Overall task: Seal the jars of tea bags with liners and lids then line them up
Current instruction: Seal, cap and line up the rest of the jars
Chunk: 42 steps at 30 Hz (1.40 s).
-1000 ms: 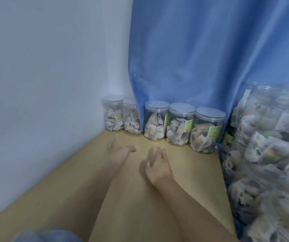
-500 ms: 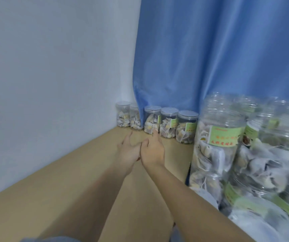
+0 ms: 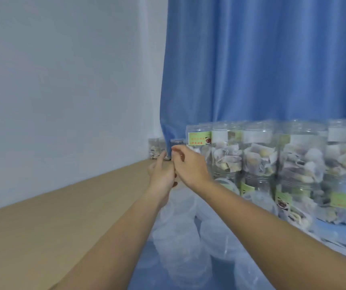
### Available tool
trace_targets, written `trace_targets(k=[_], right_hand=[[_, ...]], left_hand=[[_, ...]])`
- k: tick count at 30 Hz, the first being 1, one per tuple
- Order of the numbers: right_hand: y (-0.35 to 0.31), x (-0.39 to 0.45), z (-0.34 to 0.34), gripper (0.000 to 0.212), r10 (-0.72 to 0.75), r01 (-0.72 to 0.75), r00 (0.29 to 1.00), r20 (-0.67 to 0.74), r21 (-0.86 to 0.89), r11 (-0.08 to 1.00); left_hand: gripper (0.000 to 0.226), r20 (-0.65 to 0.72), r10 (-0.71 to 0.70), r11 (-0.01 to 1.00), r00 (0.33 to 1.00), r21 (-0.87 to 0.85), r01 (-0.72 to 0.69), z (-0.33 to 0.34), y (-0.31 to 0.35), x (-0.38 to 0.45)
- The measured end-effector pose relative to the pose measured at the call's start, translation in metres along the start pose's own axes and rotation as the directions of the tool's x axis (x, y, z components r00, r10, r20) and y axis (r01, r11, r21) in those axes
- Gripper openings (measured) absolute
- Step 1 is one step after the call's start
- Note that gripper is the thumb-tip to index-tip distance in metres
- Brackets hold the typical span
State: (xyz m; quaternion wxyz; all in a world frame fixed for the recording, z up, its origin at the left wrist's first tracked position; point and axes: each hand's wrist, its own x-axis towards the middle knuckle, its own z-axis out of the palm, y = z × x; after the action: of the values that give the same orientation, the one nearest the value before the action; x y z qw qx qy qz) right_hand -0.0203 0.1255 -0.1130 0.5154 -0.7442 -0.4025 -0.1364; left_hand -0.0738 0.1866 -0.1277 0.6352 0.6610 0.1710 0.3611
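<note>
Blue curtain (image 3: 262, 59) behind worktop (image 3: 63, 206); left hand (image 3: 161, 176), right hand (image 3: 188, 164) touching mid-air, fingers loosely curled, seemingly empty; open jars (image 3: 260, 155) right.

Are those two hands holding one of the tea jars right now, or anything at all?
Neither holds anything. The left hand and right hand hang close together above the wooden table, fingers loosely curled, short of the small jars in the corner.

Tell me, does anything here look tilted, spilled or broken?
Nothing stands out. The lidded jars in the corner and the big tea bag jars on the right stand upright. Both hands, left and right, hold nothing. The picture is blurred.
</note>
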Motion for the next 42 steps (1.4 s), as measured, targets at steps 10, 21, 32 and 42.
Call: trace_targets(k=[10, 21, 32, 42], right_hand=[[-0.016, -0.098, -0.14, 0.019, 0.09, -0.088, 0.995, 0.046, -0.036, 0.995], [0.041, -0.145, -0.201, 0.027, 0.127, -0.105, 0.989, 0.074, -0.248, 0.963], [0.105, -0.141, -0.216, 0.035, 0.152, -0.14, 0.988, 0.008, -0.352, 0.926], [0.103, -0.028, -0.236, 0.077, 0.209, -0.417, 0.902, -0.378, -0.634, 0.651]], left_hand=[[0.031, 0.175, 0.028, 0.995, 0.984, 0.085, -0.043, 0.072, 0.045, -0.13], [0.036, 0.358, -0.05, 0.99, 0.932, -0.106, 0.094, 0.136, 0.021, -0.152], [0.024, 0.34, 0.059, 0.973, 0.938, -0.23, 0.022, 0.174, -0.02, -0.117], [0.014, 0.313, -0.018, 0.922, 0.95, -0.363, 0.137, 0.144, -0.051, -0.085]])
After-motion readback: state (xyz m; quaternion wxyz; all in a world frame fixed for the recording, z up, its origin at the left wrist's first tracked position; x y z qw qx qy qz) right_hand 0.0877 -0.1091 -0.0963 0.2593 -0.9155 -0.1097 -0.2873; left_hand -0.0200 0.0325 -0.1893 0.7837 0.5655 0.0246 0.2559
